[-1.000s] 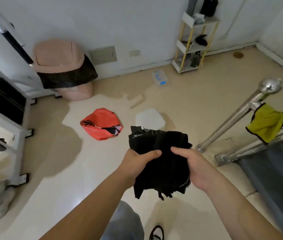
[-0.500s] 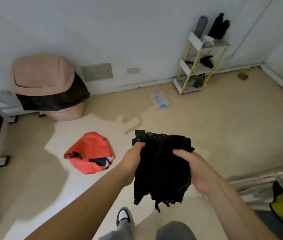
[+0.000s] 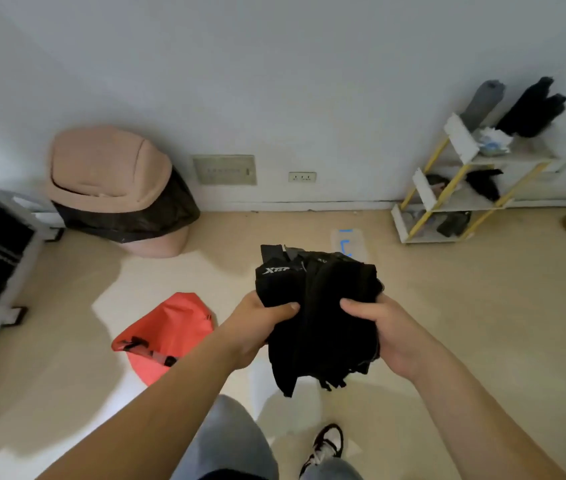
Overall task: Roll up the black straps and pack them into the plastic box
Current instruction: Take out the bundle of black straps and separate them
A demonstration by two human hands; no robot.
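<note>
I hold a thick bundle of black straps in front of me at waist height, with loose ends hanging below. My left hand grips its left side, thumb curled over the front. My right hand grips its right side the same way. A white logo shows on the bundle's upper left. The clear plastic box with blue clips lies on the floor near the far wall, partly hidden behind the bundle.
A pink bin with a black liner stands at the left wall. A red bag lies on the floor to my left. A white and yellow shelf rack stands at the right wall. My shoe shows below.
The view has swung left and forward toward the wall; the metal railing and yellow cloth have left the frame. Both hands keep the same hold on the bundle.
</note>
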